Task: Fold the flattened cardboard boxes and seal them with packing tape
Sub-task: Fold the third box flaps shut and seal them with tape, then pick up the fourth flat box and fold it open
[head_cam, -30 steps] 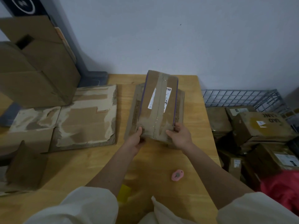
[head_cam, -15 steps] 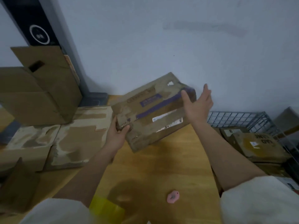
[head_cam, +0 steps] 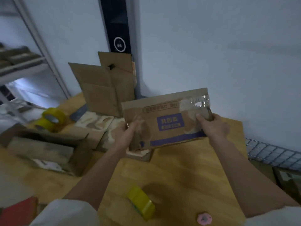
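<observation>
Box (head_cam: 166, 121) hangs above the desk (head_cam: 179, 173), your left hand (head_cam: 128, 132) and right hand (head_cam: 213, 126) pinching its ends. Keep it level and set it down gently.

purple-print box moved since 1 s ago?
Yes. The purple-print box lay on the wooden table; now both hands hold it lifted above it, turned broadside.

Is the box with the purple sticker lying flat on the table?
No, both hands, left hand and right hand, hold the box up above the table.
</observation>
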